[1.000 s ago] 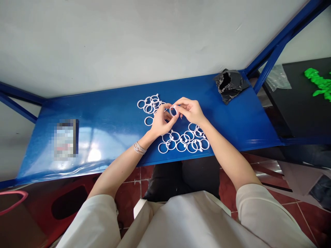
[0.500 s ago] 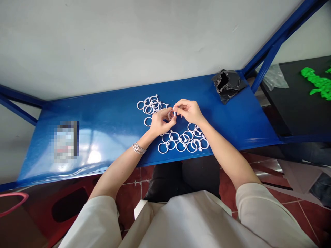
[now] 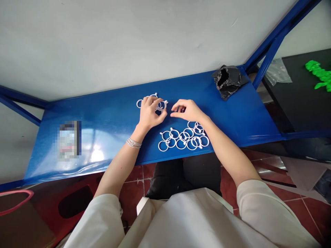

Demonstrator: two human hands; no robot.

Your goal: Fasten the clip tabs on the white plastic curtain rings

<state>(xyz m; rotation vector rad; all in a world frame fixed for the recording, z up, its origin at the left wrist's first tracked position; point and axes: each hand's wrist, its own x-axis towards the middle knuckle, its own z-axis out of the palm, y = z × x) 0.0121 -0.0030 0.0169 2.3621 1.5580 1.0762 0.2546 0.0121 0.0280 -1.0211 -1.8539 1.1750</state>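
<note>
My left hand (image 3: pixel 151 112) is over the far group of white rings (image 3: pixel 139 103), thumb and fingers apart, partly hiding them. Thin white rings with small tabs show in the gap between its thumb and index finger; I see none gripped. To the right, my right hand (image 3: pixel 187 109) hovers above the table with its fingers curved and the thumb apart, holding nothing that I can see. Nearer to me lies a second group of overlapping white rings (image 3: pixel 181 144), several of them with little oval tabs.
The blue table (image 3: pixel 116 103) runs along a pale wall. A crumpled black plastic bag (image 3: pixel 229 84) lies at its far right, and a blurred-out object (image 3: pixel 69 141) at the left. Blue frame bars (image 3: pixel 267 63) rise at the right; beyond them is a dark surface with green pieces (image 3: pixel 319 74).
My left hand has moved left, from the ring that both hands were holding to the far group, and its fingers have opened. My right hand has let go of that ring and stayed nearly in place.
</note>
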